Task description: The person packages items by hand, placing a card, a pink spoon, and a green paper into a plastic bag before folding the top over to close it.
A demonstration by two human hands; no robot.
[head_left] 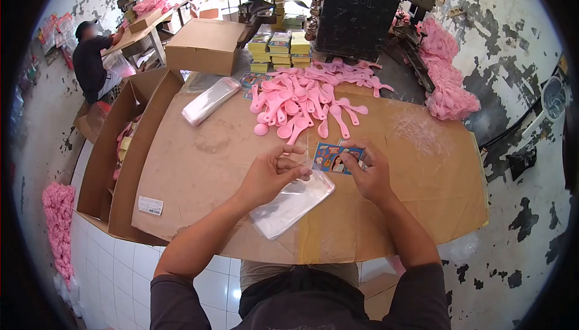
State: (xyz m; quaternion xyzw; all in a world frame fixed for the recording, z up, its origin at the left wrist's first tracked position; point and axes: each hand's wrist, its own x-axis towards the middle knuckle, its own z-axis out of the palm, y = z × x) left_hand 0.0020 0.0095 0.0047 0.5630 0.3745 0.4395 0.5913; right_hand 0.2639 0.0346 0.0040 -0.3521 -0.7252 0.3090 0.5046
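Observation:
My right hand (369,170) pinches a blue printed card (330,160) between thumb and fingers, above the cardboard-covered table (386,215). To its left, my left hand (274,175) is raised with its thumb and fingertips close together over a stack of clear plastic bags (286,209); whatever is between those fingertips is too small to make out. Beyond both hands lies a heap of pink plastic spoons (301,101). Stacks of printed cards (280,43) stand behind the heap.
A second bundle of clear bags (211,101) lies at the left. Near it stand a closed carton (205,43) and a long open box (126,149). A black machine (350,16) rises at the back. Pink material (443,70) is piled right. A co-worker (93,58) sits far left.

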